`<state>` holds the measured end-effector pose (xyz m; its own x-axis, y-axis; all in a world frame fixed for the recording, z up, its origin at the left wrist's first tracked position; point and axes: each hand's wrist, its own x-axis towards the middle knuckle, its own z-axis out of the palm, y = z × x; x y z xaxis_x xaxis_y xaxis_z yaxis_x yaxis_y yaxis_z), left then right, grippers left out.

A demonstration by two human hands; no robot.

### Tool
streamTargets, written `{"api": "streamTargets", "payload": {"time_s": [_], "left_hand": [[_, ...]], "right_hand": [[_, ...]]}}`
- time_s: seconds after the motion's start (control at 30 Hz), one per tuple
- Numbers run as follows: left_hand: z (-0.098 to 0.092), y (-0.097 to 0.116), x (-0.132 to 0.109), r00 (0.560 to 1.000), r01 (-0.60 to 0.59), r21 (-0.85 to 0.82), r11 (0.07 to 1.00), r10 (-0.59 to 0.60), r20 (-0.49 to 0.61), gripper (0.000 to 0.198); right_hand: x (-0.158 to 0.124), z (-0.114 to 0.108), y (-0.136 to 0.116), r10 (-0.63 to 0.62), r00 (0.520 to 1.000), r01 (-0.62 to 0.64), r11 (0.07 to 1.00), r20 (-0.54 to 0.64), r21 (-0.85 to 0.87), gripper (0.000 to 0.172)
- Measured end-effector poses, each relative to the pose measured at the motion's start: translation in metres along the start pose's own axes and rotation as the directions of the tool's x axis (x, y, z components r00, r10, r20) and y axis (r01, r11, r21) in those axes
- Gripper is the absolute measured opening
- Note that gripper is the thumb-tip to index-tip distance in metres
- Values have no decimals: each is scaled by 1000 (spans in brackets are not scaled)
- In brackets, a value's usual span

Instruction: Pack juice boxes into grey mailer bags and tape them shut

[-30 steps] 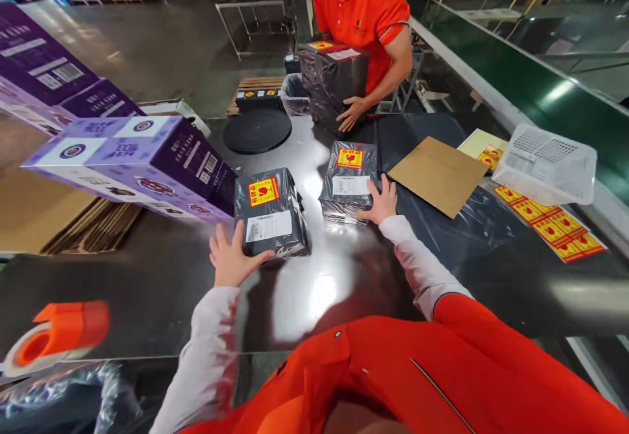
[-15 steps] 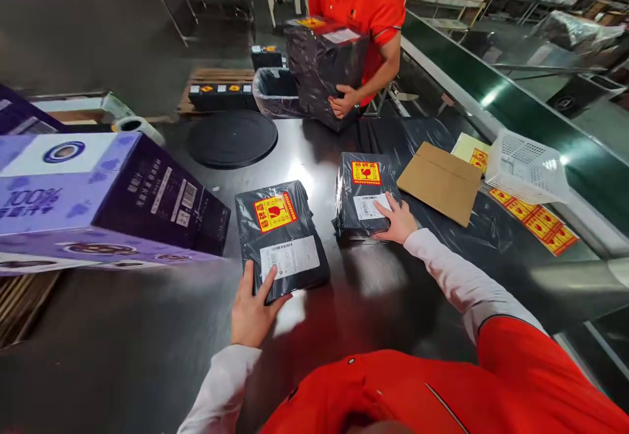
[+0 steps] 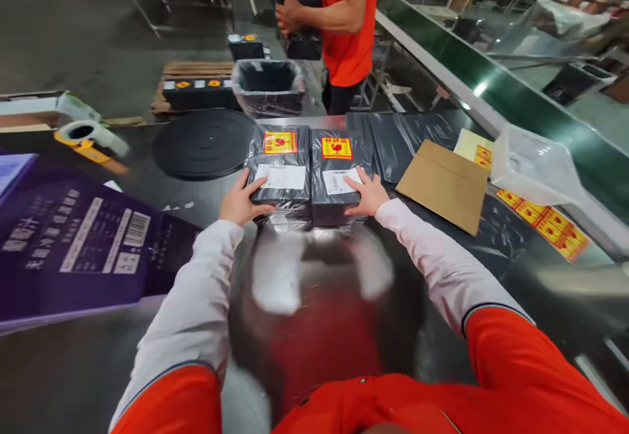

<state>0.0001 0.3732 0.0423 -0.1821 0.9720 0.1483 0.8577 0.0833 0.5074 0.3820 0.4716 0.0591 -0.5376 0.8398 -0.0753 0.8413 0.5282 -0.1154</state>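
Note:
Two black plastic-wrapped parcels stand side by side on the metal table, touching along their inner sides. Each carries a red and yellow fragile sticker and a white shipping label. My left hand (image 3: 242, 199) grips the left parcel (image 3: 282, 199) at its left side and near corner, fingers over the top edge. Around the right parcel (image 3: 330, 210), my right hand (image 3: 366, 194) holds the right side and near corner, fingertips on the label. Their undersides are hidden.
A black round turntable (image 3: 204, 142) lies left of the parcels, near a tape dispenser (image 3: 91, 142) and purple carton (image 3: 98, 244). Flat cardboard (image 3: 445, 185), fragile stickers (image 3: 545, 221) and a white basket (image 3: 535, 162) are right. Beyond a lined bin (image 3: 268, 103), a co-worker (image 3: 346, 34) carries a black package.
Both parcels have moved farther from me and together, the left one turned straight and pushed against the right one. The co-worker has moved back with the large black package. The purple carton has shifted.

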Motion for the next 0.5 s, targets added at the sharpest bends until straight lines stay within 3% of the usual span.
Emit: {"api": "streamTargets", "payload": {"time_s": [0.1, 0.17, 0.2, 0.27, 0.3, 0.37, 0.43, 0.5], "left_hand": [[-9, 14, 47, 1000, 7, -24, 1000, -7, -8, 83], [-8, 32, 64, 990, 102, 25, 994, -99, -96, 84], [-4, 43, 64, 973, 169, 51, 984, -159, -165, 82], [13, 62, 41, 968, 158, 72, 985, -141, -206, 65], [28, 69, 13, 974, 135, 72, 988, -119, -195, 63], [66, 75, -76, 988, 134, 84, 987, -126, -91, 69], [113, 67, -201, 981, 155, 139, 978, -169, 97, 67], [157, 51, -339, 951, 194, 193, 962, -232, 205, 61]], "right_hand": [[49, -10, 4, 109, 994, -110, 994, 13, 29, 121], [77, -17, 1, 212, 976, -212, 977, -37, 22, 119], [87, -19, -5, 229, 969, -228, 973, -95, 14, 115], [91, -15, -26, 141, 962, -145, 989, -235, 3, 96], [81, -8, -41, 49, 956, -51, 999, -289, 1, 86], [36, 24, -77, -66, 944, 85, 995, -324, 46, 70], [-44, 78, -113, -70, 961, 108, 986, -267, 131, 75], [-144, 142, -139, -105, 989, 123, 974, -106, 188, 77]]}}
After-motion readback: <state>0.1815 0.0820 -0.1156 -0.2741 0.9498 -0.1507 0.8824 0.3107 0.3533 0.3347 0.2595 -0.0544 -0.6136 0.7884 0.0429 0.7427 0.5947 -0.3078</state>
